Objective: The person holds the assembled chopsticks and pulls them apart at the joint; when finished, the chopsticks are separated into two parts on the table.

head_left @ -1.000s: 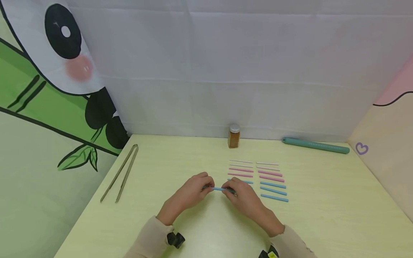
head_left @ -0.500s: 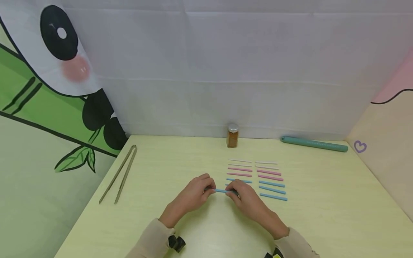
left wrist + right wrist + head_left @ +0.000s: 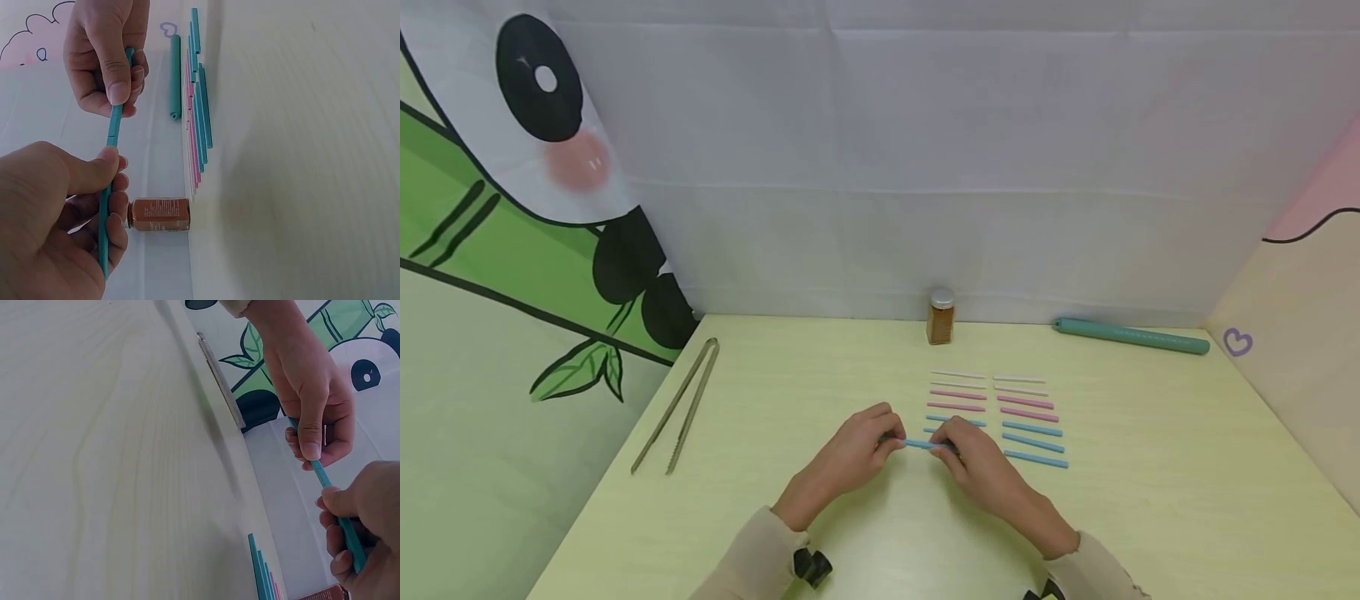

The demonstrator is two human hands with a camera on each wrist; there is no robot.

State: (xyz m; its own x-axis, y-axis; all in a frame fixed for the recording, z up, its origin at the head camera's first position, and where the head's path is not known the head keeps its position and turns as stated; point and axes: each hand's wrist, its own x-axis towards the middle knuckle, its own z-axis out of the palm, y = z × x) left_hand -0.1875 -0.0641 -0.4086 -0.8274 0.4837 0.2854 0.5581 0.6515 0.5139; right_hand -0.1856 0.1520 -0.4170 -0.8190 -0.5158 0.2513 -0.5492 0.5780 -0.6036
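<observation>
In the head view my left hand and right hand grip one slim blue stick from its two ends, close over the table. A short bare length shows between the hands. A fine line crosses the stick there in the left wrist view. Thumbs press on top, with fingers curled underneath. Just beyond the hands lie two columns of thin sticks, going from blue sticks nearest me through pink sticks to thinner white sticks. My right hand partly hides the left column's near blue sticks.
Long metal tongs lie at the table's left side. A small brown jar with a silver lid stands at the back edge. A thick green tube lies at the back right. Cloth walls enclose the table.
Both hands have shifted slightly right and toward me with the blue stick. The bare length between them has grown a little. The sticks on the table stay in place.
</observation>
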